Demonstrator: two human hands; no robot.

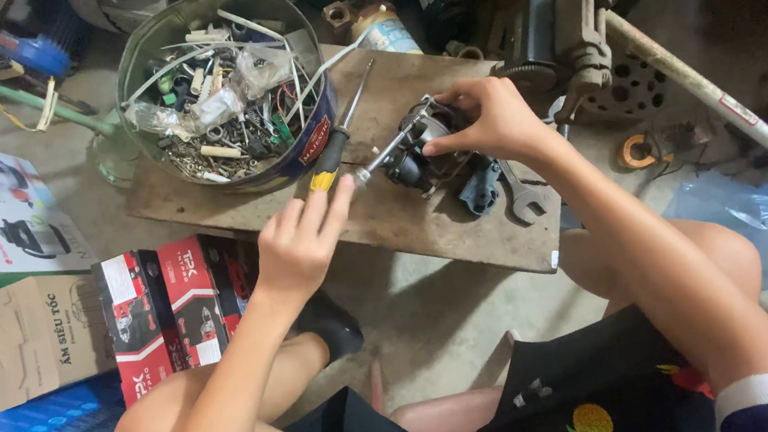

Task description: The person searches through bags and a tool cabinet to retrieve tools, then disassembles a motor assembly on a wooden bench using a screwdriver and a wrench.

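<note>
A screwdriver (370, 163) is grasped by the left hand (298, 242), its shaft pointed up-right into the motor (422, 148), which is clasped by the right hand (487, 119).

The left hand (298, 242) grips a screwdriver (379, 156) whose shaft runs up to a small dark motor assembly (425, 152) lying near the middle of a worn wooden board (459, 228) on the concrete floor. The right hand (492, 123) rests on the motor's far side, fingers (443, 146) pressed on its housing. A second screwdriver with a black-and-yellow handle (336, 141) lies just beside the left hand. A round metal tin of screws, ties and small parts (224, 86) sits at the board's left far corner. An open-ended spanner (523, 196) lies by the right edge. Red-and-black boxes (174, 308) stand on the floor off the board's near left side.
</note>
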